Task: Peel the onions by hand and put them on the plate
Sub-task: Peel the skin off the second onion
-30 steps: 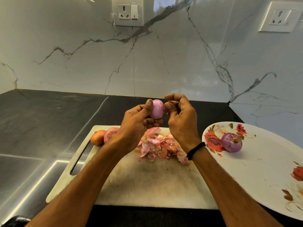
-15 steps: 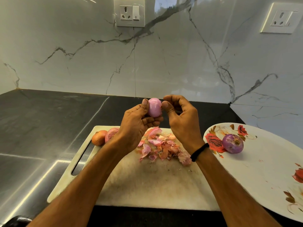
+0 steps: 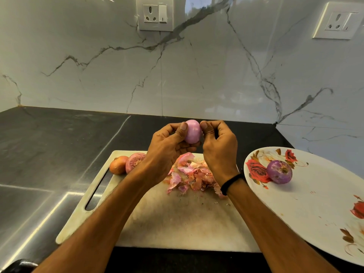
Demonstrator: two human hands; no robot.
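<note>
Left hand (image 3: 167, 146) and right hand (image 3: 218, 146) both raised over the cutting board (image 3: 177, 219), fingers pinching one pale pink peeled onion (image 3: 193, 132) between them. Peel pile (image 3: 189, 176) lies on the board below, two unpeeled onions (image 3: 126, 164) sit at its far left corner. One purple peeled onion (image 3: 279, 172) rests on the floral plate (image 3: 315, 209) at right on the black bench (image 3: 49, 144).

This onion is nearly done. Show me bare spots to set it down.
The plate is bare right of and nearer than the peeled onion. The cutting board is bare near you. Its middle holds the peel pile, its far left corner two unpeeled onions.
</note>
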